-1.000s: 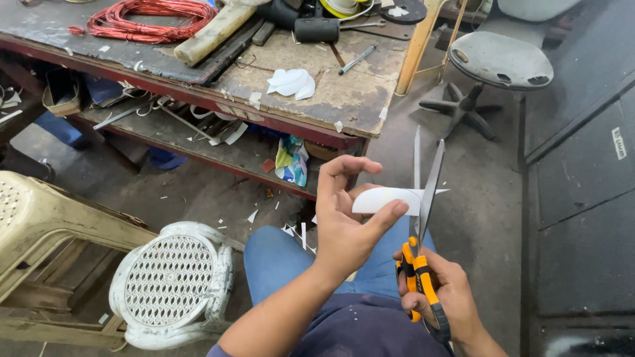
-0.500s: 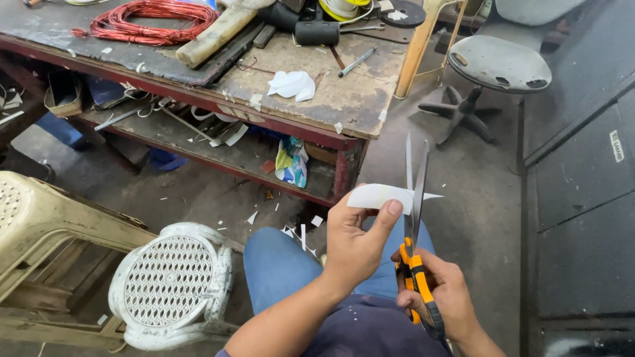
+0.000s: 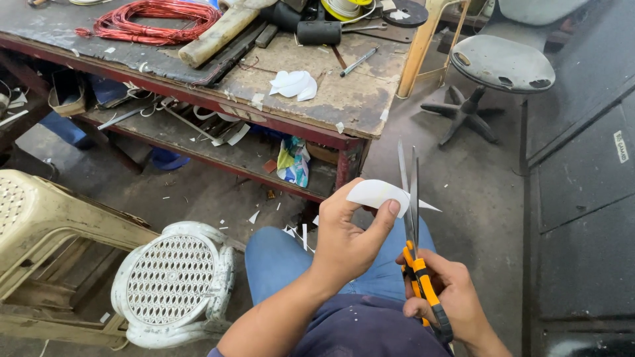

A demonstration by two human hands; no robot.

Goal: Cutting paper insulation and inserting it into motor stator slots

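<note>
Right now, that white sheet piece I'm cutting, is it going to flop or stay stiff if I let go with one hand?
The white sheet piece probably stays fairly stiff: it juts from the left hand without drooping. It looks thin and light, so likely easy to drop. It sits between the blades of the scissors in the right hand, so it may twist.

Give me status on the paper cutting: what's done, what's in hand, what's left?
Done: a small pile of cut white pieces lies on the workbench, and white scraps lie scattered on the floor. In hand: the left hand holds a curved white paper piece against the blades of the orange-handled scissors, gripped by the right hand. Left: this piece is uncut past the blades; no other paper stock is visible.
</note>
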